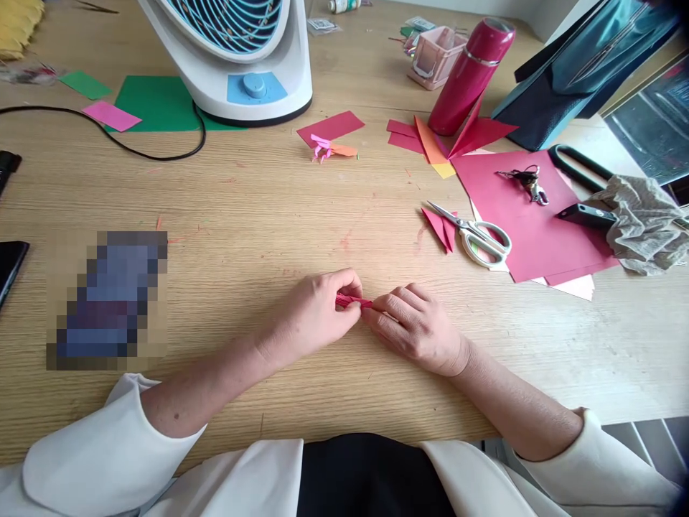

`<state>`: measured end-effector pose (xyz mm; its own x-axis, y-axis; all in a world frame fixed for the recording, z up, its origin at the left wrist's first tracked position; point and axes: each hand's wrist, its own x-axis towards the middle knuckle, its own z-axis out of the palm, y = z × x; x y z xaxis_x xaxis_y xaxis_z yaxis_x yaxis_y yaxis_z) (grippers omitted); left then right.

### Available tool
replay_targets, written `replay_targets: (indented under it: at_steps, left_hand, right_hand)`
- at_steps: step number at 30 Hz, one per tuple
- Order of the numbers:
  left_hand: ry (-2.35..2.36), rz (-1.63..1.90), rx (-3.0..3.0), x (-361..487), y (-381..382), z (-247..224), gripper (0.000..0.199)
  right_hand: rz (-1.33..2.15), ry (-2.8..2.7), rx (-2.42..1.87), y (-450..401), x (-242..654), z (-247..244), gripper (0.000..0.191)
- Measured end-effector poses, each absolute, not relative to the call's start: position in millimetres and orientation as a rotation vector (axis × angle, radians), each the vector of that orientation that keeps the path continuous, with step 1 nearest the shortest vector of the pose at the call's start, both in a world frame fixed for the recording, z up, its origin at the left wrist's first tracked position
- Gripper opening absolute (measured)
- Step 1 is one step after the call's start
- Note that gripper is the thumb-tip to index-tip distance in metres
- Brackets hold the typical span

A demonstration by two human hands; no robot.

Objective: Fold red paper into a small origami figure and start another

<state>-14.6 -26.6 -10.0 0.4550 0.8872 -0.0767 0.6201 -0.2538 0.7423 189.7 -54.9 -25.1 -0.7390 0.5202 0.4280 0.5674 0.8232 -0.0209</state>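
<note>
A small piece of folded red paper [349, 301] is held between both hands, low over the middle of the wooden table. My left hand [320, 309] pinches its left part between thumb and fingers. On the other side, my right hand [413, 324] closes its fingertips on the right end. Much of the paper is covered by the fingers, so its full shape cannot be made out. Up and to the right lie scissors [474, 235] with white handles, their blades across a folded red paper piece [440, 228].
A white fan [252, 86] stands at the back, its black cable [161, 156] curving left. Red sheets [517, 244] with keys [530, 183] lie right, near a red thermos [474, 72] and a dark teal bag [581, 79]. A pink-orange paper figure [331, 148] lies behind my hands; a blurred-out rectangle [110, 298] is left.
</note>
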Motion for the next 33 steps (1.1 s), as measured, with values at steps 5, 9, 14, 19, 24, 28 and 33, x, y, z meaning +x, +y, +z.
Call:
replay_targets:
  at_steps: [5, 9, 14, 19, 24, 28, 33]
  left_hand:
    - [1.267, 0.524, 2.404, -14.5, -34.2, -16.0, 0.006]
    - [1.105, 0.659, 2.525, -18.9, -38.3, -22.1, 0.007]
    - [0.922, 0.654, 2.591, -25.8, -42.5, -22.7, 0.024]
    - [0.916, 0.631, 2.641, -28.3, -44.0, -21.3, 0.024]
    - [0.952, 0.614, 2.673, -26.0, -42.8, -23.0, 0.023]
    - [0.957, 0.603, 2.742, -24.6, -42.6, -24.5, 0.023]
    - [0.975, 0.595, 2.718, -24.0, -43.6, -26.1, 0.022]
  right_hand:
    - [-0.050, -2.605, -0.902, -56.0, 187.5, -28.0, 0.019]
    - [0.017, -2.601, -0.935, -58.3, 188.6, -29.0, 0.019]
    - [0.041, -2.579, -0.967, -63.2, 190.5, -29.8, 0.020]
    - [0.116, -2.525, -1.072, -67.8, 190.2, -31.9, 0.021]
    - [0.166, -2.462, -1.155, -69.8, 186.8, -31.0, 0.023]
    - [0.289, -2.399, -1.223, -70.4, 184.8, -30.2, 0.020]
    - [0.402, -2.336, -1.305, -78.7, 193.5, -26.9, 0.016]
